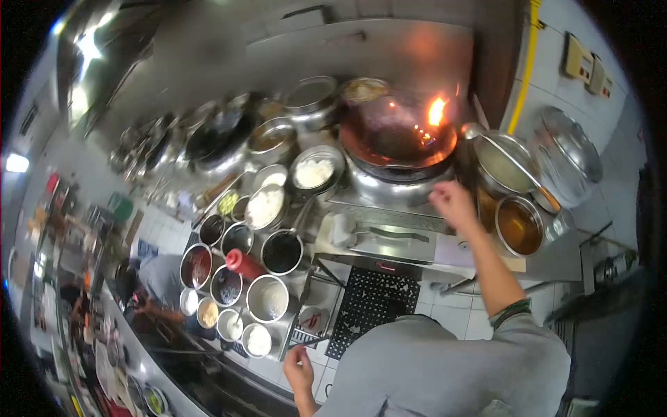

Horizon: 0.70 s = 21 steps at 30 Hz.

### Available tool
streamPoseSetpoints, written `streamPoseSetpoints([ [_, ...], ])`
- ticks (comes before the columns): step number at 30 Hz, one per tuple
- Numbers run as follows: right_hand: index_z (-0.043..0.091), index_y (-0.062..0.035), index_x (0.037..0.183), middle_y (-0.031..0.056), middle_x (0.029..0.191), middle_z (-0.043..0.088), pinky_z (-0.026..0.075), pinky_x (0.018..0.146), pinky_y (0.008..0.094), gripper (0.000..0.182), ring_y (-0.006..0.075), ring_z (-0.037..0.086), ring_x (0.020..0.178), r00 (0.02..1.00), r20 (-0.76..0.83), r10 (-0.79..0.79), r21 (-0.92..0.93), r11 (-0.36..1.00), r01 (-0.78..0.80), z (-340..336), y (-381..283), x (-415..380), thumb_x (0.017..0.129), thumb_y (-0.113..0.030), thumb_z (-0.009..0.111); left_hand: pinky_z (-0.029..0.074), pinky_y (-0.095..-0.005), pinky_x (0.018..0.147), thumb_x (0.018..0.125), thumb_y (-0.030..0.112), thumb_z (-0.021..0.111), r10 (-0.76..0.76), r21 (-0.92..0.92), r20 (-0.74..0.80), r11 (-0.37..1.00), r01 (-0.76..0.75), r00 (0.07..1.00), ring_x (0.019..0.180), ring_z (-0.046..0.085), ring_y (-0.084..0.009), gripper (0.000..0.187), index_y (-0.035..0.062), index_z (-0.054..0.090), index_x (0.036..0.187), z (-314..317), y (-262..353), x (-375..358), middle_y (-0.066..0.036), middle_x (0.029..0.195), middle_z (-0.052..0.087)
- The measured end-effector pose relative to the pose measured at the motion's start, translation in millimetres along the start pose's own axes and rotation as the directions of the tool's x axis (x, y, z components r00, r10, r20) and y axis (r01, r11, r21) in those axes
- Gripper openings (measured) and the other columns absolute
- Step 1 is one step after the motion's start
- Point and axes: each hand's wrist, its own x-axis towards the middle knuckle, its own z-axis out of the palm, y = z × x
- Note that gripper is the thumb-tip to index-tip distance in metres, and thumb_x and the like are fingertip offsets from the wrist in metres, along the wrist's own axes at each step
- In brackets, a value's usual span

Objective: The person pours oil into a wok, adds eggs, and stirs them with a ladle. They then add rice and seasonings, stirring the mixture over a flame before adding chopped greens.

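My right hand [453, 201] is over the stove's front edge, just below the right side of a large wok [396, 135]. Its fingers are curled together, and whatever they hold is too small to make out. A flame [436, 111] rises at the wok's back right, with small glowing spots beneath it. Low in the view, my left hand [299, 370] hangs beside the steel counter, right of the small pots. Its fingers are curled in near a thin dark bar [310, 342], and I cannot make out what is in them.
Bowls and pots of ingredients stand at the left, around a red bottle [244, 264]. On the right are a long ladle [511, 161], a pot of brown liquid [519, 226] and a strainer [566, 146]. A person [163, 285] bends at far left. A black mat [372, 306] lies below.
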Motion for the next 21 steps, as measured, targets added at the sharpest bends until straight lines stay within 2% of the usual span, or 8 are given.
streamPoseSetpoints([
  [3, 0.065, -0.0011, 0.113, 0.0187, 0.105, 0.068, 0.052, 0.086, 0.043, 0.035, 0.0337, 0.067, 0.096, 0.971, -0.216, 0.104, -0.168, 0.976, -0.142, -92.6, 61.9, 34.2, 0.091, -0.028, 0.065, 0.051, -0.0358, 0.067, 0.092, 0.006, 0.062, 0.048, -0.025, -0.031, 0.998, -0.049, 0.998, 0.072, 0.066, -0.0273, 0.011, -0.0022, 0.068, 0.097, 1.8, -12.8, 29.2, -0.018, 0.084, 0.068],
  [7, 0.057, -0.0007, 0.123, 0.027, 0.116, 0.061, 0.048, 0.094, 0.0502, 0.046, 0.0445, 0.058, 0.108, 0.949, -0.248, 0.194, -0.669, 0.674, -0.313, -188.8, 187.6, 51.1, 0.087, -0.029, 0.063, 0.051, -0.0359, 0.067, 0.091, 0.005, 0.062, 0.109, 0.062, -0.052, 0.992, -0.105, 0.993, 0.073, 0.066, -0.0272, 0.011, -0.0017, 0.067, 0.098, 22.0, 34.8, 66.0, -0.016, 0.084, 0.068],
  [11, 0.052, 0.001, 0.126, 0.0304, 0.122, 0.058, 0.047, 0.097, 0.0525, 0.044, 0.0466, 0.055, 0.115, 0.879, -0.198, 0.433, -0.778, 0.476, -0.41, -228.9, 256.9, 34.5, 0.084, -0.01, 0.061, 0.052, -0.0378, 0.07, 0.088, 0.002, 0.061, 0.032, -0.063, 0.049, 0.998, -0.029, 0.998, 0.077, 0.067, -0.0293, 0.012, -0.0003, 0.068, 0.098, 66.8, 75.0, 80.5, -0.017, 0.088, 0.069],
  [15, 0.043, -0.0003, 0.137, 0.029, 0.131, 0.055, 0.047, 0.097, 0.0503, 0.061, 0.0463, 0.056, 0.116, 0.898, -0.138, 0.418, -0.757, 0.539, -0.368, -255.1, 351.4, 16.6, 0.083, -0.016, 0.067, 0.053, -0.0377, 0.072, 0.087, 0.003, 0.062, 0.047, -0.03, 0.166, 0.999, -0.043, 0.985, 0.081, 0.07, -0.0317, 0.013, 0.0032, 0.069, 0.098, 95.0, 100.3, 70.9, -0.018, 0.09, 0.069],
  [17, 0.054, -0.0012, 0.129, 0.0271, 0.122, 0.061, 0.047, 0.092, 0.0504, 0.045, 0.0466, 0.058, 0.112, 0.939, -0.143, 0.314, -0.766, 0.566, -0.306, -270.7, 416.0, 14.8, 0.087, -0.014, 0.062, 0.054, -0.0392, 0.072, 0.088, 0.006, 0.063, 0.088, -0.012, 0.185, 0.996, -0.087, 0.979, 0.08, 0.069, -0.0348, 0.014, 0.0039, 0.07, 0.1, 97.7, 99.5, 67.9, -0.018, 0.092, 0.069],
  [18, 0.058, -0.0007, 0.125, 0.0267, 0.119, 0.062, 0.048, 0.09, 0.0504, 0.042, 0.0476, 0.058, 0.108, 0.937, -0.07, 0.343, -0.798, 0.545, -0.259, -266.7, 355.5, 16.7, 0.087, -0.019, 0.064, 0.054, -0.0395, 0.071, 0.089, 0.007, 0.063, 0.086, 0.007, 0.19, 0.996, -0.088, 0.978, 0.08, 0.068, -0.036, 0.014, 0.0041, 0.07, 0.1, 95.3, 96.4, 65.5, -0.018, 0.092, 0.07],
  [19, 0.046, 0.0029, 0.14, 0.0269, 0.136, 0.053, 0.042, 0.104, 0.0481, 0.059, 0.0438, 0.051, 0.125, 0.776, 0.055, 0.629, -0.82, 0.471, -0.324, -263.1, 278.2, 35.3, 0.088, -0.019, 0.061, 0.054, -0.04, 0.072, 0.089, 0.008, 0.063, 0.041, 0.033, 0.213, 0.998, -0.049, 0.976, 0.082, 0.068, -0.0362, 0.014, 0.0044, 0.07, 0.101, 90.2, 101.4, 65.3, -0.018, 0.093, 0.07],
  [21, 0.051, -0.0006, 0.138, 0.0226, 0.136, 0.055, 0.041, 0.105, 0.0463, 0.056, 0.0413, 0.052, 0.125, 0.977, 0.021, 0.214, -0.815, 0.57, -0.107, -298.6, 414.8, 24.0, 0.088, -0.022, 0.063, 0.054, -0.0412, 0.074, 0.089, 0.009, 0.062, -0.03, 0.09, 0.195, 0.996, 0.012, 0.98, 0.086, 0.067, -0.0358, 0.015, 0.0054, 0.069, 0.101, 71.9, 100.9, 67.9, -0.015, 0.096, 0.069],
])
